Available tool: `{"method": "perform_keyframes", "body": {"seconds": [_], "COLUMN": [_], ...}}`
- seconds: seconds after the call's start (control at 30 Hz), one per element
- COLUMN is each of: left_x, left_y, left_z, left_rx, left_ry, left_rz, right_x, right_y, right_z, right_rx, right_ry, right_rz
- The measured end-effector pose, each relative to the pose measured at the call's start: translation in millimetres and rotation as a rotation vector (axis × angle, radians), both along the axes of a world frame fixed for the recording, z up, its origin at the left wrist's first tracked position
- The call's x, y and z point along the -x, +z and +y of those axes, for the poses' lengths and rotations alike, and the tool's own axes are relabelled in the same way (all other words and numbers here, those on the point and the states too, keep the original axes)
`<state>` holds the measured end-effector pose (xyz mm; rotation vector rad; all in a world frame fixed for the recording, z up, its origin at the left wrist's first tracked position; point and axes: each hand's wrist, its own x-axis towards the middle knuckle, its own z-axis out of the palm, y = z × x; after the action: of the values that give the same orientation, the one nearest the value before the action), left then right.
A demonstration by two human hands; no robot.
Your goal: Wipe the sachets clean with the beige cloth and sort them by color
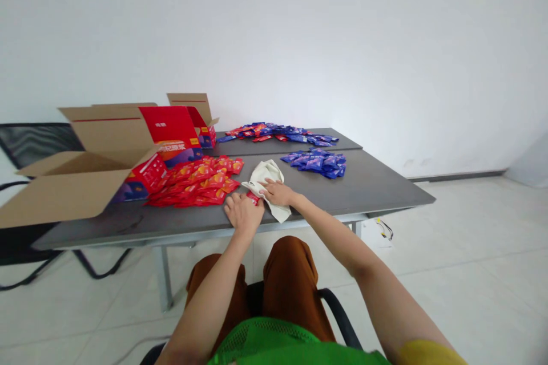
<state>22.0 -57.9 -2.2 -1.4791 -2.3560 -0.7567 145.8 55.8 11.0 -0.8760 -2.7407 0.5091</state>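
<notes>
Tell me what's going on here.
A seated person is working at a grey table. Their right hand rests on an off-white cloth, and their left hand is on a small red packet at its edge. A heap of red sachets lies to the left, blue sachets to the right, a mixed red-and-blue heap beyond, and an open cardboard carton at far left.

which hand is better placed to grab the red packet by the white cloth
Left, probably: the left hand has its fingertips right at the red packet, while the right hand rests on the white cloth.
</notes>
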Motion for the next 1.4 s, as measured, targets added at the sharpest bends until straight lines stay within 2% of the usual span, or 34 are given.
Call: {"method": "perform_keyframes", "body": {"seconds": [0.1,0.17,0.2,0.27,0.33,0.43,0.5,0.6,0.73,0.8,0.9,1.0,1.07,1.23,1.4], "left_x": [2,4,5,5,4,3,2,1,1,1,0,-1,-1,-1,-3], "left_y": [2.8,4.4,4.7,4.4,3.4,2.0,1.3,0.7,0.3,0.1,0.2,0.7,1.1,1.5,1.7], "left_z": [-3,-4,-4,-4,-2,1,3,3,1,0,1,3,4,4,3], "left_rx": [0.003,0.003,0.002,0.001,-0.007,-0.042,-0.062,-0.069,-0.058,-0.061,-0.084,-0.087,-0.078,-0.071,-0.103], "left_ry": [-0.039,-0.053,-0.052,-0.041,-0.026,0.005,0.017,0.021,0.027,0.031,0.037,0.037,0.027,0.043,0.060], "left_rz": [-0.062,-0.084,-0.085,-0.077,-0.075,-0.101,-0.118,-0.110,-0.074,-0.068,-0.083,-0.102,-0.107,-0.120,-0.100], "right_x": [-7,-8,-7,-1,8,16,17,14,10,9,8,9,10,14,17], "right_y": [5.3,8.6,9.6,9.6,6.4,-0.5,-2.5,1.9,11.1,12.5,11.8,12.4,14.3,17.0,17.2], "right_z": [-7,-7,-6,-2,0,-3,-7,-14,-17,-17,-15,-11,-5,7,-1], "right_rx": [0.343,0.519,0.537,0.439,0.248,-0.022,-0.106,-0.052,0.100,0.127,0.091,0.018,0.024,0.118,0.304], "right_ry": [0.170,0.160,0.138,0.132,0.089,-0.120,-0.203,-0.133,0.113,0.181,0.188,0.123,0.083,0.093,0.138], "right_rz": [0.099,0.158,0.166,0.126,0.065,0.021,-0.010,-0.082,-0.087,-0.078,-0.079,-0.088,-0.134,-0.199,-0.150]}}
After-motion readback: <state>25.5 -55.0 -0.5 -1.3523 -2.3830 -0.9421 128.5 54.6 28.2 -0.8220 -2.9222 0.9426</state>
